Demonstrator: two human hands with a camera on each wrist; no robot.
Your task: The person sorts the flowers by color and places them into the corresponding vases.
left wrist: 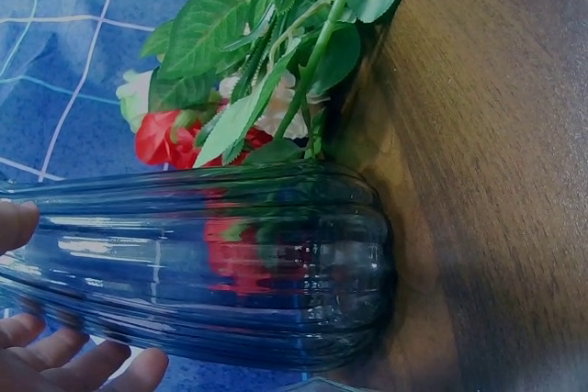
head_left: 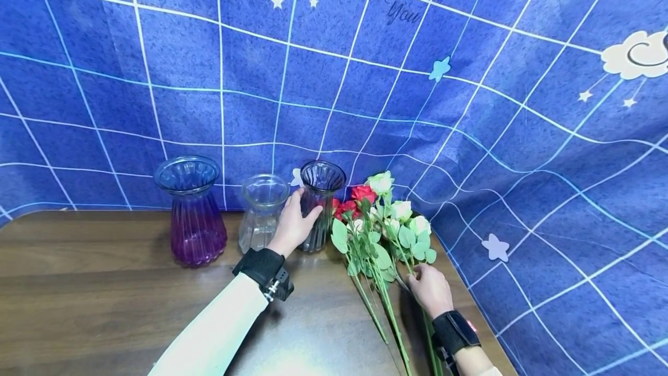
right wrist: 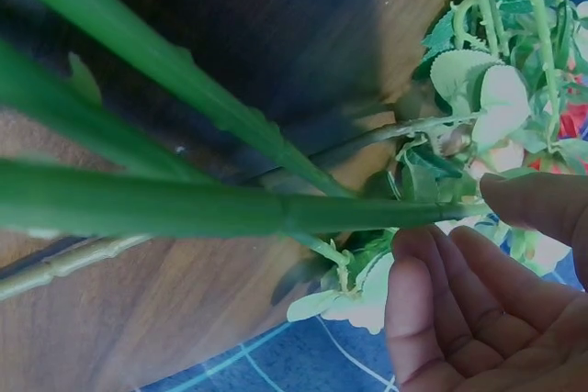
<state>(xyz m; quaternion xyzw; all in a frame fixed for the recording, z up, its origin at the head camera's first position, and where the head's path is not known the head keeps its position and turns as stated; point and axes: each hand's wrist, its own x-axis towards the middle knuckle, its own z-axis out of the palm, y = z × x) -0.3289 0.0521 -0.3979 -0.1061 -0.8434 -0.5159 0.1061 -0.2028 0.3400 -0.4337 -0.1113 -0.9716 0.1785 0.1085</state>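
Observation:
My left hand (head_left: 294, 226) holds a dark grey ribbed glass vase (head_left: 316, 231) from its left side, thumb across the front. In the left wrist view the vase (left wrist: 230, 263) lies between the thumb and the spread fingers (left wrist: 101, 364); it stands upright on the table. With my right hand (head_left: 432, 290) I pinch a green flower stem (right wrist: 367, 215) between thumb and fingertips. That stem belongs to the pale white-green roses (head_left: 402, 210) at the right of the bunch. Red roses (head_left: 362, 193) lie on the bunch's left, beside the grey vase.
A clear glass vase (head_left: 256, 228) stands just left of the grey one. Further left is a purple vase with a blue rim (head_left: 195, 231). A blue gridded cloth (head_left: 250, 97) hangs behind and to the right of the wooden table (head_left: 104, 306).

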